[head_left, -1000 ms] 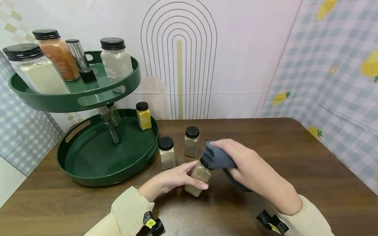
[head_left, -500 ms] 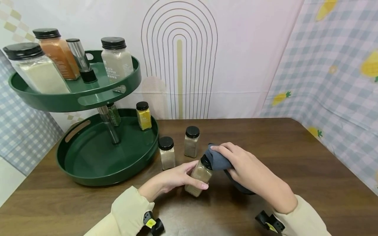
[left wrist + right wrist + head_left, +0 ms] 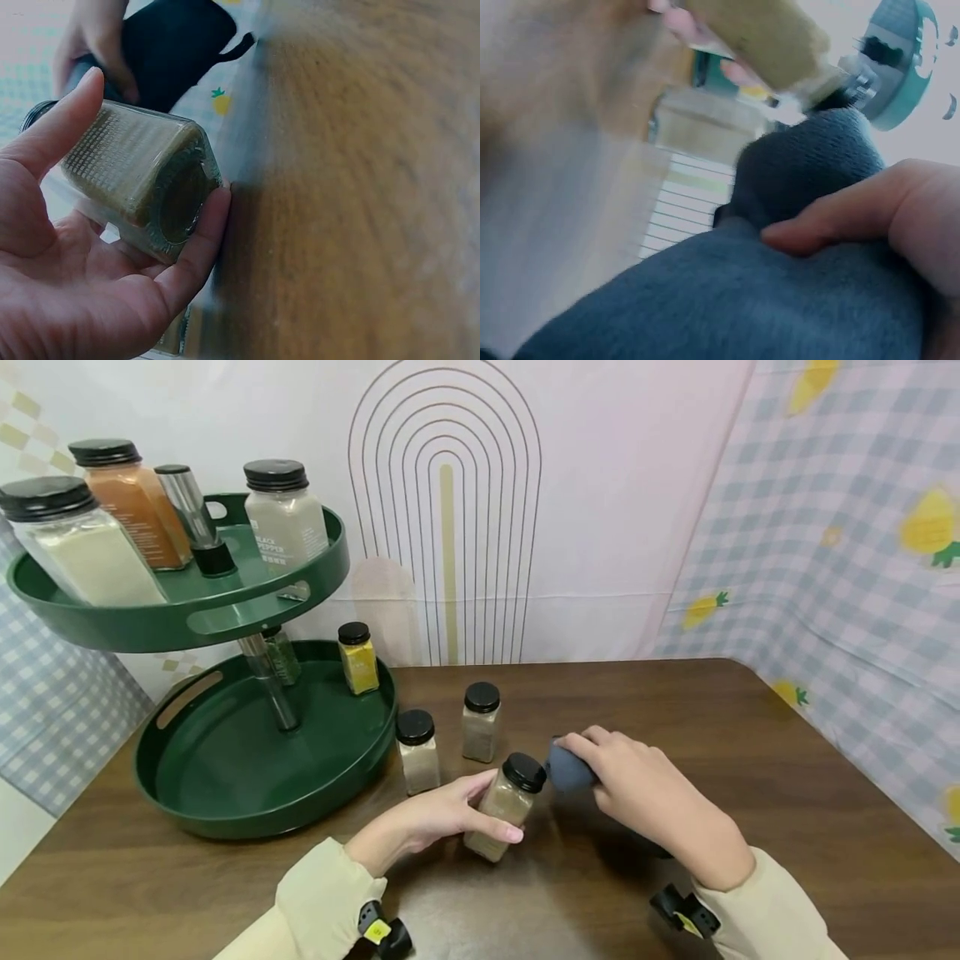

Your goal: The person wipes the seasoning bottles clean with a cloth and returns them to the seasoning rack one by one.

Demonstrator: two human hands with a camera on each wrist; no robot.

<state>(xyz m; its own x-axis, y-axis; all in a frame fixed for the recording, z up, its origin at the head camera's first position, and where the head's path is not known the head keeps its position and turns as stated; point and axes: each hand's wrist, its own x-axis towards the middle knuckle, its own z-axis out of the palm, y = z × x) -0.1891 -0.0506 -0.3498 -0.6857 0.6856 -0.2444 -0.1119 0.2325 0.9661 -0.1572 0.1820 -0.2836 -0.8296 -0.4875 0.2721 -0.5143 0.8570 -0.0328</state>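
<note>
Leaning within left grip, jar, cloth in right grip

Tilted jar beside blue-grey cloth

"BLACK PEPPER" in pale capitals on the white jar at the right of the rack's top tier, smaller print below it illegible, pale lines on the rack's orange jar unreadable, rows of tiny characters on the held jar likewise
</note>
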